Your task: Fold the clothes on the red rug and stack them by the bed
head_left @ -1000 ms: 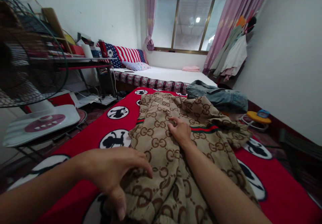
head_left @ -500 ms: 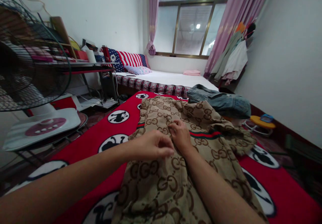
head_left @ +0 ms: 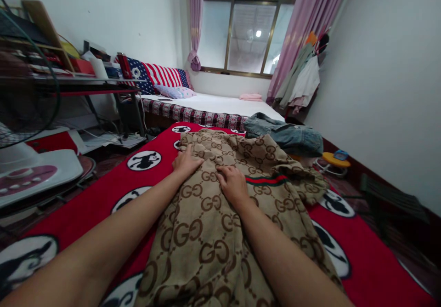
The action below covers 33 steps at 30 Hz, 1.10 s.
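A tan jacket-like garment [head_left: 206, 226] with a brown interlocking-letter print lies spread and wrinkled in front of me. A green and red stripe [head_left: 265, 179] crosses its right side, and one sleeve [head_left: 312, 185] reaches out to the right. My left hand [head_left: 187, 162] rests on the garment's left edge, thumb stretched toward the middle and fingers pointing away from me. Near the centre, my right hand [head_left: 233, 184] lies on the cloth, its fingers slightly bent and apart. No fold of cloth is visibly pinched in either hand.
Under the garment is a red blanket [head_left: 99, 208] with white and black round motifs. Folded denim [head_left: 285, 134] lies at its far right. A fan [head_left: 25, 169] and a cluttered desk [head_left: 93, 84] stand left; a yellow stool [head_left: 336, 160] stands right. A bed [head_left: 213, 102] is behind.
My left hand has moved forward and left, from above the garment's middle to its left edge. My right hand stays on the cloth. The view has shifted to the right.
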{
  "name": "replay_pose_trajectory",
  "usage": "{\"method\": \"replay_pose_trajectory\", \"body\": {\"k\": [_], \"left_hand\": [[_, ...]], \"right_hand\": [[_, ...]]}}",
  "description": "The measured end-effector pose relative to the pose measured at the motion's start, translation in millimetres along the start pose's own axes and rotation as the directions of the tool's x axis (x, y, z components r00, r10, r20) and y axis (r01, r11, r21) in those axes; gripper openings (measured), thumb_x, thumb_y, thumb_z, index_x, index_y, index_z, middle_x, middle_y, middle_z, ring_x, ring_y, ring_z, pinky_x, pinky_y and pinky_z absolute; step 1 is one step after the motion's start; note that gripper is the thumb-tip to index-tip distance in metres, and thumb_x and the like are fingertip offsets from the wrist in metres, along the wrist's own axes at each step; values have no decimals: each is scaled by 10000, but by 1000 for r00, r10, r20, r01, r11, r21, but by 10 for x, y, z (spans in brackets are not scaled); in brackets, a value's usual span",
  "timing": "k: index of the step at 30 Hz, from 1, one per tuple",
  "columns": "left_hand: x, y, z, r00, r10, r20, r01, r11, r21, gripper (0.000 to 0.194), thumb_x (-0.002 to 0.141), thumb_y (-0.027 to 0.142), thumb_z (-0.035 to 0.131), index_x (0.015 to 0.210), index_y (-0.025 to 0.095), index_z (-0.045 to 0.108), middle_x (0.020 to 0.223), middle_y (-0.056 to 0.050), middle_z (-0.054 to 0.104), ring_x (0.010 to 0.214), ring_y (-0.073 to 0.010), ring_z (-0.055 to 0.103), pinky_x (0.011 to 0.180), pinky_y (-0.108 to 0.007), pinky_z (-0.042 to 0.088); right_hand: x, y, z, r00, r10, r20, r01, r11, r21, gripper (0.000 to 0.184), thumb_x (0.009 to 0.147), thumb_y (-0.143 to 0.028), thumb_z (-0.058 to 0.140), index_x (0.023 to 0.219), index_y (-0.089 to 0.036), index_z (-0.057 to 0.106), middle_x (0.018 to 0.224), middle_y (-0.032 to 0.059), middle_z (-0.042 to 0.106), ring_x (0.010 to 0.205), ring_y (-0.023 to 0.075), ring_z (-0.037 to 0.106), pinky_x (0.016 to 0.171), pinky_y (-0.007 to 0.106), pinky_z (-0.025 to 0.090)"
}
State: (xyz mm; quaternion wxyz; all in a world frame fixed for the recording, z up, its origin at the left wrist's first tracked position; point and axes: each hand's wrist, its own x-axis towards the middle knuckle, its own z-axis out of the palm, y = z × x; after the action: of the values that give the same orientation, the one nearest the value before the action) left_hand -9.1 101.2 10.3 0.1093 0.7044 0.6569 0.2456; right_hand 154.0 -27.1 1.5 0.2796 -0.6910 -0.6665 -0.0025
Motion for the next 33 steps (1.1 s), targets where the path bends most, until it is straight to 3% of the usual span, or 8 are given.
{"method": "replay_pose_trajectory", "body": {"k": [5,10,16,19,22,28,30,33], "left_hand": [[-87,43,52,990,138,-29,-136,989,54,689,834,444,603,1460,251,389,1153,-184,678,1064,-383,646,839,-437,504],[-37,12,28,977,212,13,-212,976,41,545,843,373,610,1366,260,507,1121,-152,696,1052,-362,655,839,-407,510],[-27,55,20,961,277,24,-278,959,59,482,837,315,617,1313,270,565,1101,-123,700,1033,-328,660,866,-385,507],[86,98,-79,941,336,44,-339,936,96,489,819,311,634,1303,282,576,1096,-101,701,1036,-307,656,871,-358,502],[305,94,-300,918,395,43,-397,909,131,481,796,324,659,1272,295,602,1101,-83,694,1041,-294,647,876,-337,489],[556,-149,-609,916,386,108,-396,826,400,433,762,333,695,1191,282,667,1257,-119,615,1188,-364,531,969,-461,410],[441,-207,-535,910,411,50,-386,801,458,373,802,338,651,1167,272,683,1408,-130,508,1314,-391,404,1036,-534,326],[118,-199,-300,872,484,68,-472,800,370,420,919,396,481,1298,265,605,1530,-127,376,1419,-344,284,1107,-543,234]], "right_hand": [[-32,6,-15,1000,-9,26,8,999,35,325,938,-275,501,1231,-239,637,1222,44,650,1134,199,556,986,311,395],[-410,160,-504,990,-65,122,89,977,-194,405,894,-323,573,1286,-223,600,1322,104,579,1207,252,510,1032,377,370],[-1113,739,-1178,965,256,49,-193,829,-524,708,826,-532,615,1438,-213,454,1328,208,534,1145,375,549,914,488,439],[-1306,836,-1242,915,360,180,-290,900,-326,574,850,-386,581,1388,-202,501,1273,177,599,1126,325,605,924,446,469],[-1380,651,-1210,938,250,242,-269,962,46,518,794,-267,587,1309,-213,556,1313,110,614,1231,269,560,1044,419,418],[-1310,349,-1188,890,171,423,-364,825,432,575,825,-482,579,1329,-213,522,1139,85,694,987,241,678,851,372,541],[-1187,562,-1217,911,280,304,-357,903,238,606,850,-484,536,1370,-178,477,1053,100,697,890,249,687,809,386,541],[-934,1105,-1276,905,404,-135,-423,889,-173,702,805,-405,595,1423,-127,409,1282,196,571,1086,311,627,910,430,493]]}}
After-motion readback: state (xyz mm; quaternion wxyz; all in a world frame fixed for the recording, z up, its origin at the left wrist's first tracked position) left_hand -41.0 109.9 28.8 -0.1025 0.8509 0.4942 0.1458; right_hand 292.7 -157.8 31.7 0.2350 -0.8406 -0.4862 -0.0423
